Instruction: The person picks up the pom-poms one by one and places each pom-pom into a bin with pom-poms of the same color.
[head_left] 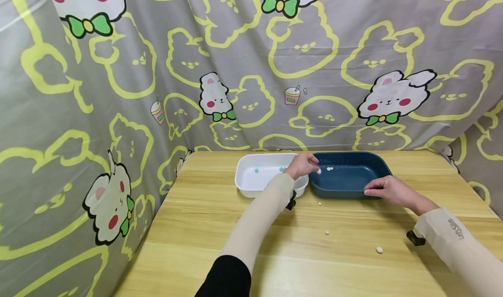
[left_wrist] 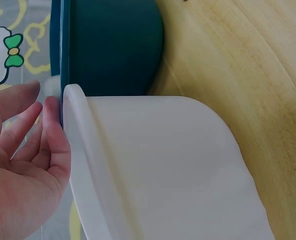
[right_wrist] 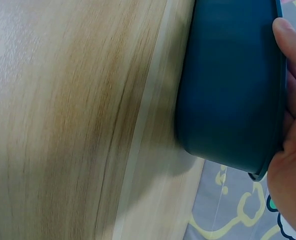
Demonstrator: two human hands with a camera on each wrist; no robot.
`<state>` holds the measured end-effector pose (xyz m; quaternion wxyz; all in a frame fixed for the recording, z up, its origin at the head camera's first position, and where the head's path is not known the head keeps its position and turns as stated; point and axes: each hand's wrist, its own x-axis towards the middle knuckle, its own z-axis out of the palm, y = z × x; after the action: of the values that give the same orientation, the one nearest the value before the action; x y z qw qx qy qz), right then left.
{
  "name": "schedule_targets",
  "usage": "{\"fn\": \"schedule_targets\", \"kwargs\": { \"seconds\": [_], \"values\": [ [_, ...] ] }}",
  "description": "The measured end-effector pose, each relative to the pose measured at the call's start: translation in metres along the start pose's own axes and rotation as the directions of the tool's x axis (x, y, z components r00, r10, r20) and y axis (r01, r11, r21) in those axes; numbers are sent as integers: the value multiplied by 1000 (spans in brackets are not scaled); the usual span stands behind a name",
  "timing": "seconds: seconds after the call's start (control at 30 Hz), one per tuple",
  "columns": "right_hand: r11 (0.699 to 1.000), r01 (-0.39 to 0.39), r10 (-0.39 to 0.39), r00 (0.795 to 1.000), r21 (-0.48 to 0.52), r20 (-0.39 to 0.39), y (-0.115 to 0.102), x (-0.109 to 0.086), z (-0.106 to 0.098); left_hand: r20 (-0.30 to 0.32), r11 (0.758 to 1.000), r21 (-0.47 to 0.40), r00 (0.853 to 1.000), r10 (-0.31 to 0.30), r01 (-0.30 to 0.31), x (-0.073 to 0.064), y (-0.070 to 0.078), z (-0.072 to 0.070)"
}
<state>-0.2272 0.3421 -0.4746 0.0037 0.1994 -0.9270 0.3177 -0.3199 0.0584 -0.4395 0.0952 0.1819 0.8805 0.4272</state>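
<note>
My left hand [head_left: 301, 165] reaches over the left end of a dark blue basin [head_left: 353, 192]. At its thumb and fingertips is a small white ball [head_left: 318, 171], blurred in the left wrist view, apparently pinched. More small white balls [head_left: 329, 169] lie on the basin floor. My right hand [head_left: 391, 190] grips the basin's near right rim, the thumb [right_wrist: 289, 40] lying on the wall in the right wrist view. A white basin [head_left: 247, 188] stands against the blue one, under my left wrist. Inside it are several blue-green balls [head_left: 256, 170], some partly hidden by the arm.
On the wooden table [head_left: 196, 236], loose white balls lie in front of the basins: one close to the blue basin [head_left: 319, 203], a second nearer [head_left: 327, 233], a third to the right [head_left: 379, 250]. A patterned grey curtain [head_left: 251, 131] hangs behind and at the sides.
</note>
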Motion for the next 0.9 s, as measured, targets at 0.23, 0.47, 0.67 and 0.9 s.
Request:
{"fn": "schedule_targets", "kwargs": {
  "seconds": [0.23,0.47,0.67,0.9],
  "values": [
    [1000,14,-14,1000,8,1,2,0,1,20,999,25,999,31,-31,-4,1,-5],
    [1000,1,-1,1000,7,-7,3,0,2,151,978,105,975,162,-179,-26,8,-14],
    [1000,-11,11,1000,8,2,0,1,0,332,962,84,918,218,-259,-55,11,-10],
    [1000,-5,5,1000,8,-2,1,1,0,535,898,134,794,289,-418,-81,3,9]
  ]
}}
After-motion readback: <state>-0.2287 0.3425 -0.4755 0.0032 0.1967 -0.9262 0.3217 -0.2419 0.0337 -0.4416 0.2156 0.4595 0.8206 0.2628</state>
